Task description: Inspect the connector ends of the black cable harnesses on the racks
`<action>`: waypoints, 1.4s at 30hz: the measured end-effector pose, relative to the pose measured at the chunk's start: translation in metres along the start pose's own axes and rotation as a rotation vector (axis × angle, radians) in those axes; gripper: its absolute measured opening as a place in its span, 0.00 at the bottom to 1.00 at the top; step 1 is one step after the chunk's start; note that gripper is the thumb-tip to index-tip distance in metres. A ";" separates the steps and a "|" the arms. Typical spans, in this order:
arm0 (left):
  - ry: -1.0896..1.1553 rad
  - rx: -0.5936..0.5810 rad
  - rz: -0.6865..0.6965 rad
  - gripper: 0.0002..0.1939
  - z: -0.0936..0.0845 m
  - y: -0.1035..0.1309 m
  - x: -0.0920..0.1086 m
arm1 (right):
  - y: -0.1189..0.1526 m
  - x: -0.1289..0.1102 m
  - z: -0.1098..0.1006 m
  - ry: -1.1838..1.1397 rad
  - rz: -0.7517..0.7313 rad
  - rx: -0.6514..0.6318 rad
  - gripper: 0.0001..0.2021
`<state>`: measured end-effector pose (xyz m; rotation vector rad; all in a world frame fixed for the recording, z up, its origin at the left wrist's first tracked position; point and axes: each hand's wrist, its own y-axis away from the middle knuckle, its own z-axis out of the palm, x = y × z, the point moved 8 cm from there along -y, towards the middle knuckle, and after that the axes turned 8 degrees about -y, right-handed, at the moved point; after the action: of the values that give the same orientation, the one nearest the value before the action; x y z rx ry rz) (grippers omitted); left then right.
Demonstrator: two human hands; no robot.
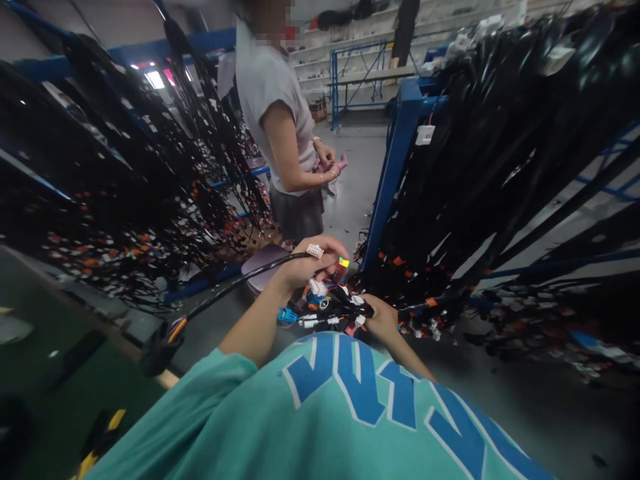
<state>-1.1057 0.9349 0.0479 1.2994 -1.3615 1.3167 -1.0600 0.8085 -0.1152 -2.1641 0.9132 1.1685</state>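
Note:
In front of my chest I hold a wiring harness [345, 303], a black bundle with white, blue and orange connectors at its ends. My left hand [310, 263] is closed with curled fingers on a harness branch. A white connector [315, 251] lies against the back of that hand, at the end of a black cable [235, 285] running down to the left. By its fingertips shows a small yellow-green piece [344, 263]. My right hand [383, 317], lower and to the right, is wrapped round the bundle. A blue connector [287, 316] hangs near my left forearm.
Racks hung with black harnesses stand on the left [125, 153] and right [475, 147], the right one on a blue post [387, 180]. A person [280, 120] stands ahead beside a round stool [255, 267]. A green surface [65, 373] lies at lower left.

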 end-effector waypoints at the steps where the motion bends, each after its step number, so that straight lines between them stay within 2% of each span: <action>1: -0.009 0.000 0.007 0.17 -0.001 0.001 0.000 | 0.000 -0.001 0.000 0.008 0.002 -0.004 0.17; 13: 0.017 -0.006 0.069 0.18 -0.001 0.005 0.002 | -0.001 0.000 0.004 0.046 0.018 -0.022 0.18; 21: -0.013 -0.006 0.054 0.19 -0.001 0.005 0.001 | 0.000 0.003 0.005 0.061 0.006 -0.011 0.18; 29: 0.069 0.089 0.005 0.19 -0.003 0.002 -0.002 | 0.000 0.000 0.004 0.050 0.014 -0.026 0.18; 36: 0.140 0.117 0.051 0.32 -0.005 0.002 0.000 | 0.001 -0.001 0.003 0.034 -0.012 -0.005 0.18; 42: 0.269 0.189 0.172 0.27 -0.006 0.007 0.008 | 0.002 -0.005 0.005 0.008 -0.037 -0.028 0.15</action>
<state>-1.1141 0.9392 0.0554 1.0957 -1.2030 1.7067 -1.0661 0.8118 -0.1137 -2.2000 0.8611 1.1618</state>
